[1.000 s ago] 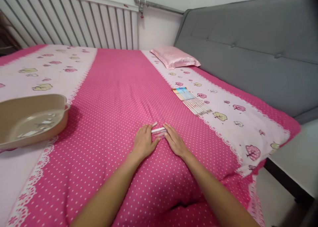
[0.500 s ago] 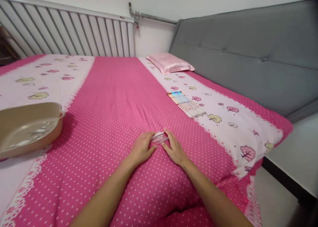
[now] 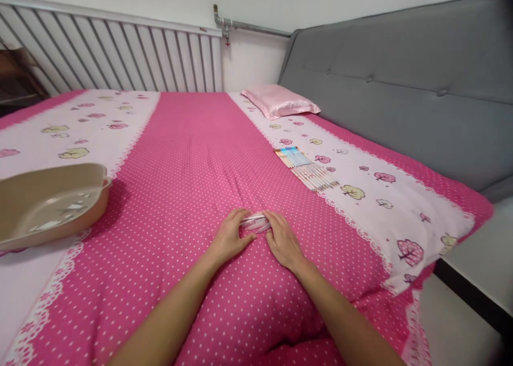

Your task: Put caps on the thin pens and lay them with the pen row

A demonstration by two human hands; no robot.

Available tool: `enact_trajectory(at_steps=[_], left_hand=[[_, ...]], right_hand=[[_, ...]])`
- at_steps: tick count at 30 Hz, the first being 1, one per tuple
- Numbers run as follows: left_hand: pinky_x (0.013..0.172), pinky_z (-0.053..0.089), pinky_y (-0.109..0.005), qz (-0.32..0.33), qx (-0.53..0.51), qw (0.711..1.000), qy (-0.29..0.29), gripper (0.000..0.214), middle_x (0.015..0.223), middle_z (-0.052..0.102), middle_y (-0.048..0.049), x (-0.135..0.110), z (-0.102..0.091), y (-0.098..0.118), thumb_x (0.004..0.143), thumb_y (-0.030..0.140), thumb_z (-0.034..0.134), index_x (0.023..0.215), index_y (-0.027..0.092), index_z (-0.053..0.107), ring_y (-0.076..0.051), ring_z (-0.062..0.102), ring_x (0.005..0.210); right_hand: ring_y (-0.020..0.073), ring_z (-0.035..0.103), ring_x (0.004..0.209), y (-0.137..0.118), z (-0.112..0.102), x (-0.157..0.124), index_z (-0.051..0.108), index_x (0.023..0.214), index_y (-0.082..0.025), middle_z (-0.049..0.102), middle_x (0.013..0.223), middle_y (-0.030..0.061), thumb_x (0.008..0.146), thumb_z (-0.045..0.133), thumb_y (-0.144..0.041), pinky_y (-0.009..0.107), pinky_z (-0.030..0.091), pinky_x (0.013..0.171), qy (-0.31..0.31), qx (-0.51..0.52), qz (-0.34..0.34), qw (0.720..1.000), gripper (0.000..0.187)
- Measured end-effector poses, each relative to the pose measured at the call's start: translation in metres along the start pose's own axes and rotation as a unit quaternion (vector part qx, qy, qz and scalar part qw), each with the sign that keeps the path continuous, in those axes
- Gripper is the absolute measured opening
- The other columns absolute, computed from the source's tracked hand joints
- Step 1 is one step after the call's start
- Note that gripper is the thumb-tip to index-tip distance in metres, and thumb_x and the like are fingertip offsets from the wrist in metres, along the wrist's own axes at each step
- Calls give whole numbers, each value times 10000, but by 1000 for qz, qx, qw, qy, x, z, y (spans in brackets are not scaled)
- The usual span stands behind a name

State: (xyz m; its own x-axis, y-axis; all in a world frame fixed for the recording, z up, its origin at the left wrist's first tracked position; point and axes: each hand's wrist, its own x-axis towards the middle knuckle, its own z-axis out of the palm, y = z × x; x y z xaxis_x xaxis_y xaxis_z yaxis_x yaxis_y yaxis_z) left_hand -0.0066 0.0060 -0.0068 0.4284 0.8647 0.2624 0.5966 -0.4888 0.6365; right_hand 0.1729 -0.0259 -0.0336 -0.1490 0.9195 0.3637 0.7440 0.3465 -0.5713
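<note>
Both hands rest on a pink dotted bedsheet. My left hand and my right hand close in from either side on a small bunch of clear pens lying on the sheet, fingers curled against its ends. Further off to the right, a row of several coloured pens lies side by side on the pale printed strip of the sheet.
A beige plastic basin sits at the left on the bed. A pink pillow lies near the grey padded headboard. A white radiator runs along the far wall. The bed's edge drops off at the right.
Both hands have squeezed closer together around the small bunch of pens, gathering them. The view has shifted slightly.
</note>
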Motion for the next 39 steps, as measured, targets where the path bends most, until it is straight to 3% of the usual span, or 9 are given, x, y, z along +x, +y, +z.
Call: enact_trajectory(at_steps=[7,19,32,39], left_hand=[[899,470,-392,-11,-18,1000,17,382,1078,609,-86,3,-3,-2,697,190,675,1071,165,599,-225,574,996],[822,494,-377,-28,32,998,38,212,988,623,-92,1,-5,3,747,187,617,949,171,678,-235,587,927],[911,461,-431,-12,79,996,34,212,1152,566,-112,0,-2,0,784,217,598,970,221,700,-274,548,1070],[923,459,-426,-12,89,994,57,193,1171,569,-110,1,-2,-2,796,185,580,939,212,707,-261,550,1066]], right_hand=[[237,504,1057,-4,-5,2,487,1191,-172,533,1134,117,821,369,-117,440,450,928,29,13,26,999,392],[237,535,968,4,-3,1,542,1085,-186,558,1026,100,850,382,-134,410,467,847,73,22,51,996,289],[220,563,936,0,-9,1,577,1031,-211,616,995,60,816,469,-131,371,463,839,31,54,24,998,254],[221,581,899,-1,-11,0,543,1093,-186,612,997,78,804,458,-138,371,484,807,48,44,40,997,305]])
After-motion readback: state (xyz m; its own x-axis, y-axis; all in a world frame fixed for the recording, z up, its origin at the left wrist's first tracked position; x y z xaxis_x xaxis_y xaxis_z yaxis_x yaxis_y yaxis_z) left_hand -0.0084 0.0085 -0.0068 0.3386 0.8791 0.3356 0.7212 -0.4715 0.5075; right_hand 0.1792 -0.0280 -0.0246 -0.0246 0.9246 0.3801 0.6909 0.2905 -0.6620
